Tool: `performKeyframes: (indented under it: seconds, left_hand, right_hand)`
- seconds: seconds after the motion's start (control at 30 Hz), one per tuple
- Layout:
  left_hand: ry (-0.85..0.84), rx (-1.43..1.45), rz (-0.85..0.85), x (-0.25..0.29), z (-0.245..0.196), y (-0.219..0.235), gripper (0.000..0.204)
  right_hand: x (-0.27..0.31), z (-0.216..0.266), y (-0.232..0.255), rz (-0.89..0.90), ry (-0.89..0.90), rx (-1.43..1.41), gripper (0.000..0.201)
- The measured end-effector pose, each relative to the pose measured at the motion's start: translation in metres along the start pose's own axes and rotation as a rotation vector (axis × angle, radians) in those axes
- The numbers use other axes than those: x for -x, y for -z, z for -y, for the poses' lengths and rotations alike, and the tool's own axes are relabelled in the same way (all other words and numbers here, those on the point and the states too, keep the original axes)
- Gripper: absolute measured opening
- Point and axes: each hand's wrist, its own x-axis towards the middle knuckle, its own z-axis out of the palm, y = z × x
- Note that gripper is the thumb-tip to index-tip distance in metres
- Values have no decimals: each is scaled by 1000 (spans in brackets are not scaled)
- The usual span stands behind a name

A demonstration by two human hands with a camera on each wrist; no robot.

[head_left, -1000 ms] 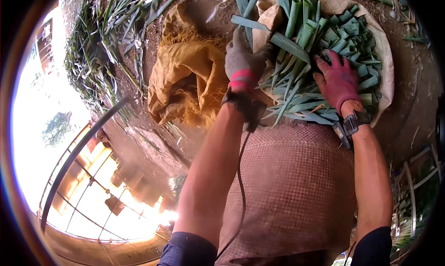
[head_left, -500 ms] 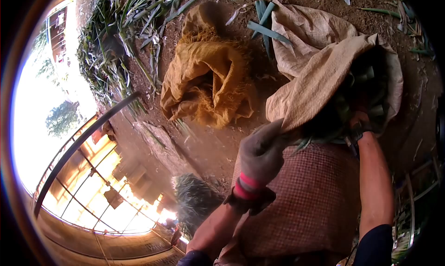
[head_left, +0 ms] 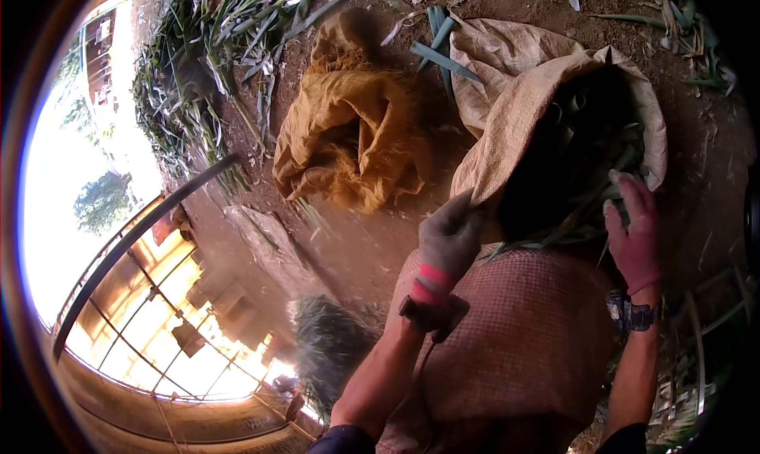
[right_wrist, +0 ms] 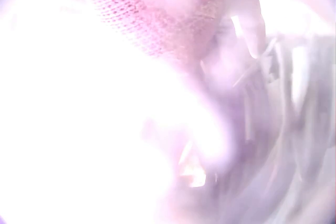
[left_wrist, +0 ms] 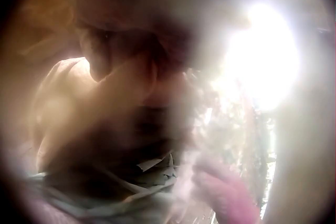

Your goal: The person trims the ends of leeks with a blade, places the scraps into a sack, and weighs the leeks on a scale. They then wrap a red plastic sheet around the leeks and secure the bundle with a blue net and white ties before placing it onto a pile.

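Observation:
A pale woven sack (head_left: 518, 117) lies with its mouth turned toward the person, cut green leaves (head_left: 586, 129) in shadow inside. The left hand (head_left: 450, 239), in a grey glove with a pink cuff, pinches the left edge of the mouth. At the right edge of the opening, the right hand (head_left: 635, 236) in a red glove has its fingers extended and apart, near the leaves and the rim; whether it touches them is unclear. The left wrist view shows the red glove (left_wrist: 226, 190) blurred; the right wrist view is mostly washed out.
A crumpled orange-brown sack (head_left: 348, 137) lies on the soil left of the pale one. Long leaves (head_left: 182, 82) are heaped at the upper left. A full checked sack (head_left: 514, 335) stands between the arms. A curved black bar (head_left: 134, 252) is at the left.
The left hand went from beside the leaves to the sack's edge, and the sack's cloth now covers part of the leaves. The right hand came out of the dark opening toward its right edge.

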Motion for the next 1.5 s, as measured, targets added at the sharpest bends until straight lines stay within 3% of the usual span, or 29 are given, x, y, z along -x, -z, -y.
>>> performKeyframes:
  seconds: [0.07,0.13,0.17,0.23,0.27,0.33,0.37,0.5,0.6,0.67,0.73,0.77,0.87,0.93,0.97,1.07,1.1,1.17,1.23,1.3,1.37,1.4,1.47,1.5]
  left_hand:
    - [-12,33,-2,-2,2,-1,40]
    - [-21,-17,24,-2,-1,1,40]
    - [-21,-21,24,-1,-2,2,40]
    - [-12,-10,58,-3,-2,1,41]
    - [-14,-16,54,-3,-2,1,41]
    - [-40,-15,56,-4,3,0,42]
    - [-40,-19,55,-4,5,-1,42]
    - [-44,-101,27,-3,-1,-8,38]
    - [-10,-155,-28,4,-2,-18,35]
    - [17,-143,-65,17,-8,-27,33]
    - [-17,-59,-79,32,-35,-33,33]
    - [-55,47,-82,43,-50,-39,32]
    - [-158,136,-35,72,-74,-46,32]
    - [-143,190,-26,93,-95,-54,32]
    - [-129,243,-14,102,-104,-59,32]
    - [-34,216,-21,108,-97,-77,33]
    - [-48,218,-18,113,-106,-85,33]
    - [-161,294,-36,133,-120,-102,30]
    - [-161,334,-13,150,-141,-117,30]
    - [-198,377,10,157,-163,-129,31]
    - [-286,339,-38,163,-184,-136,32]
    - [-354,318,-74,163,-188,-145,33]
    - [-329,412,0,166,-208,-160,33]
    - [-321,377,35,166,-214,-170,32]
  right_hand:
    - [23,-40,9,-237,-322,-207,51]
    - [44,-90,11,-317,-561,-83,60]
    - [50,-113,3,-317,-562,-87,60]
    - [50,-141,-15,-229,-841,-270,59]
    - [48,-147,-20,-228,-840,-277,59]
    - [41,-145,-28,-55,-1058,-571,41]
    - [48,-173,-44,-121,-892,-551,26]
    - [57,-206,-38,-127,-784,-502,21]
    - [66,-179,-5,-261,-928,-676,16]
    - [79,-165,27,-235,-877,-710,14]
    - [88,-140,60,-273,-805,-923,15]
    - [90,-119,77,-392,-810,-985,16]
    - [117,-120,142,-360,-573,-1254,21]
    - [121,-106,175,-467,-483,-1281,23]
    - [123,-82,186,-549,-578,-1174,20]
    - [154,-166,197,-410,-691,-1340,20]
    - [165,-163,215,-463,-627,-1197,19]
    - [191,-162,255,-459,-493,-1413,20]
    - [218,-167,284,-433,-411,-1481,21]
    - [246,-191,299,-632,-446,-1435,28]
    - [271,-195,312,-707,-345,-1192,32]
    - [272,-163,318,-741,-317,-1030,32]
    - [297,-198,342,-853,-345,-956,28]
    - [301,-204,346,-889,-414,-1160,25]
